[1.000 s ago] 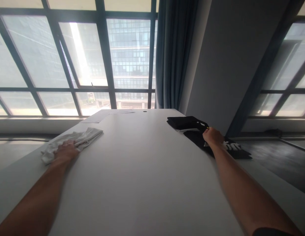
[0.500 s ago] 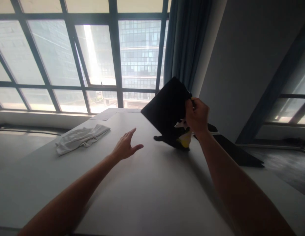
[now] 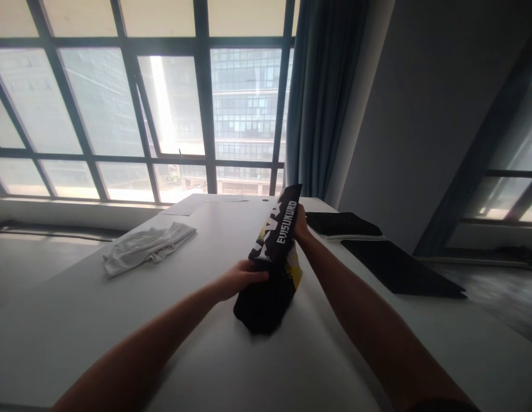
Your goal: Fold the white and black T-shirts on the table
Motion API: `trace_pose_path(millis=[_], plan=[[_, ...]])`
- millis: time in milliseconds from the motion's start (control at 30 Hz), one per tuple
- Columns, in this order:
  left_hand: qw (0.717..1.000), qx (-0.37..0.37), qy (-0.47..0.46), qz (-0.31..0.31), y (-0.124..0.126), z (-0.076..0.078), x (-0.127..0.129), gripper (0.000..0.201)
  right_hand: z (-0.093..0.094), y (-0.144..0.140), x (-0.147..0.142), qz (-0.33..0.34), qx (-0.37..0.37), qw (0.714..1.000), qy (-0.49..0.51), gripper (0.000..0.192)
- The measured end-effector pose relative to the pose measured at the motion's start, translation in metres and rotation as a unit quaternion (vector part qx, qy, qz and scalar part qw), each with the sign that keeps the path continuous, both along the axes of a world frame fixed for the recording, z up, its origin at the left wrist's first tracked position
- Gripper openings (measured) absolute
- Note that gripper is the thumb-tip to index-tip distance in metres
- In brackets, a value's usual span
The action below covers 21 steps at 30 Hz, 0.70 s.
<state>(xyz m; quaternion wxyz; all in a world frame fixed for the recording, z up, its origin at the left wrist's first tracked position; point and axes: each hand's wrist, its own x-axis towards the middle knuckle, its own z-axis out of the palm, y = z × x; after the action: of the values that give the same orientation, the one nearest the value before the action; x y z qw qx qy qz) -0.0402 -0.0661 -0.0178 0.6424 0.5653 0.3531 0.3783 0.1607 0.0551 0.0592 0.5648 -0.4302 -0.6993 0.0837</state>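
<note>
A folded black T-shirt with white lettering and yellow and white print is held up over the middle of the white table. My left hand grips its near left edge, the thumb lying across the black fabric. On the far right side, my right hand is closed around the upper part of the shirt. Its fingers are partly hidden behind the cloth. The shirt stands tilted, its lower end drooping toward the tabletop.
A crumpled white garment lies on the table at left. To the right are a folded black cloth and a flat black piece. Tall windows and a blue curtain stand beyond the table.
The black T-shirt has come nearer and turned, so its lettering faces me. My left hand, open and empty before, has taken hold of it. My right hand has moved left and down slightly.
</note>
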Motion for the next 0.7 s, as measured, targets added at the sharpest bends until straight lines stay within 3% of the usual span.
trace_pose_path(millis=[100,167,233,333,367,433,500,600,700], plan=[[0.992,0.032,0.017,0.122,0.013,0.020,-0.030,0.046,-0.006,0.002,0.012,-0.056,-0.105,0.993,-0.010,0.012],[0.959,0.122,0.085,0.242,0.024,0.033,-0.057,0.036,-0.012,-0.002,0.015,-0.055,-0.201,0.978,0.008,0.014],[0.864,0.257,0.218,0.374,0.029,0.043,-0.083,0.024,-0.017,-0.011,0.011,-0.009,-0.261,0.965,0.036,0.018],[0.699,0.401,0.339,0.486,0.025,0.054,-0.108,0.022,-0.018,-0.028,-0.004,0.078,-0.280,0.955,0.050,0.025],[0.663,0.425,0.345,0.511,0.022,0.056,-0.112,0.024,-0.017,-0.032,-0.009,0.101,-0.276,0.954,0.055,0.027],[0.620,0.454,0.331,0.547,0.017,0.060,-0.114,0.025,-0.012,-0.036,-0.015,0.116,-0.263,0.956,0.062,0.029],[0.615,0.451,0.321,0.561,0.016,0.061,-0.112,0.025,-0.009,-0.033,-0.017,0.081,-0.261,0.960,0.054,0.031],[0.658,0.386,0.355,0.541,0.023,0.054,-0.110,0.027,-0.009,-0.031,-0.018,-0.013,-0.275,0.960,-0.053,0.035],[0.685,0.348,0.358,0.531,0.029,0.050,-0.116,0.026,-0.011,-0.041,-0.025,0.001,-0.269,0.949,-0.161,0.042]])
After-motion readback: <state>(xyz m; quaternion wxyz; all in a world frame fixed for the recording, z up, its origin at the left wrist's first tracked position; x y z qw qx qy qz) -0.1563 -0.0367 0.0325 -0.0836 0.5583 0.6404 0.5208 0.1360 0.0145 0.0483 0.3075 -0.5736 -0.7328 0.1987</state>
